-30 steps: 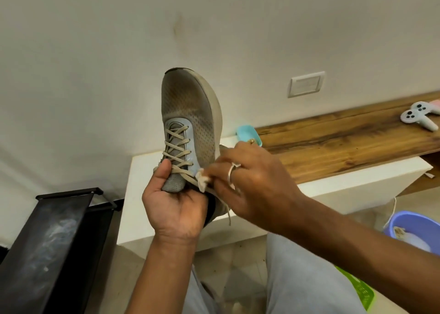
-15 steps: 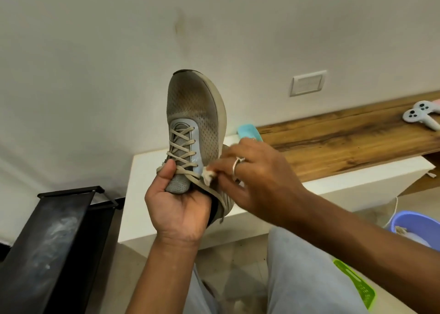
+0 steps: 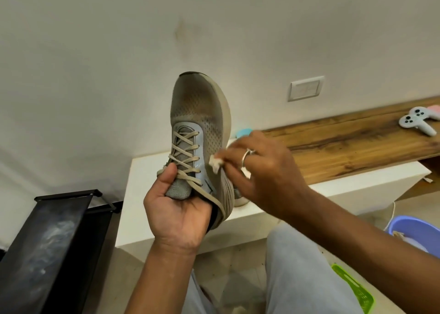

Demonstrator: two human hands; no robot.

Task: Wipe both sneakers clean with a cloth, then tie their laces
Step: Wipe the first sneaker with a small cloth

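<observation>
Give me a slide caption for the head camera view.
Left hand holds a grey sneaker toe-up while the right hand presses a small white cloth against its side.

A brown wood-plank worktop runs toward three o'clock, above a white block-shaped worktop. A pale grey game controller lies on the wood at two o'clock. On the tiled floor, at four o'clock, stand a lilac plastic basin and a green slotted basket.

Sneaker in left hand, toe up; right hand holds cloth against its right side; bench behind.
</observation>
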